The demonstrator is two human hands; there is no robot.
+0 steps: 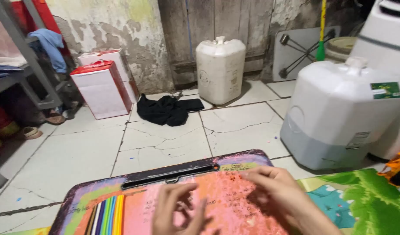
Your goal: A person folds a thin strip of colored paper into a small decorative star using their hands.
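— So, where are your hands?

— Your left hand (pixel 176 211) hovers over the pink sheet (pixel 221 196) on the small folding table (pixel 78 204), fingers curled loosely inward, gripping nothing I can make out. Your right hand (pixel 280 196) lies flat on the same sheet at three o'clock from the left, fingers spread narrow and pressing the paper.

— And around them?

— At nine o'clock from your left hand a fan of coloured strips (pixel 107 215) lies on the table. At twelve o'clock a black slot (pixel 169 174) runs along the table's far edge. Beyond that, still twelve o'clock, a black cloth (pixel 167 109) lies crumpled on the cracked tile floor (pixel 160 143), with a cream jerrycan (pixel 220 69) behind it. At two o'clock stands a larger white jerrycan (pixel 339 113); at ten o'clock, red-and-white boxes (pixel 102 89). A green play mat (pixel 365 204) lies at three o'clock from your right hand.
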